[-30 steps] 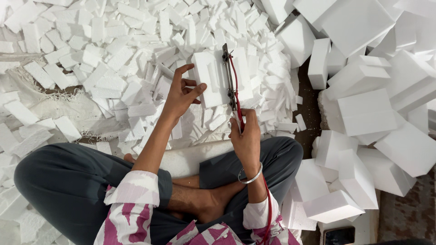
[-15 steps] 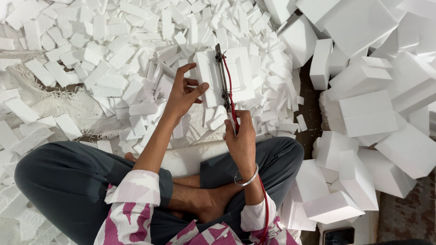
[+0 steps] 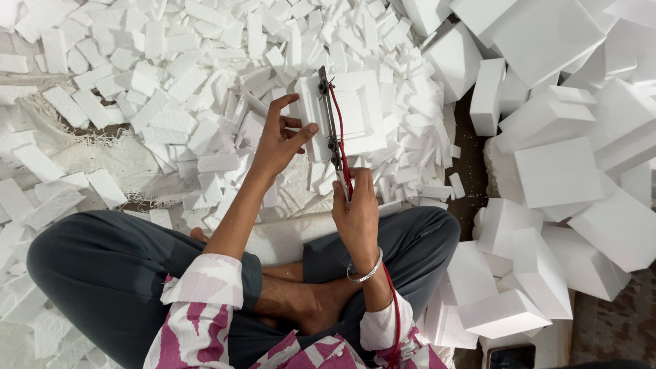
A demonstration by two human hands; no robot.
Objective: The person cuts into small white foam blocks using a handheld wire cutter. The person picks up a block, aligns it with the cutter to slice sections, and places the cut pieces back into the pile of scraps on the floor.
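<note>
Both hands partly hide foam block and cutter.

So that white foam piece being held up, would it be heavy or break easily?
The foam piece is probably very light: the left hand steadies it with fingertips alone. It looks stiff, keeping flat edges. Likely brittle too, judging by the heap of small offcuts around.
</note>
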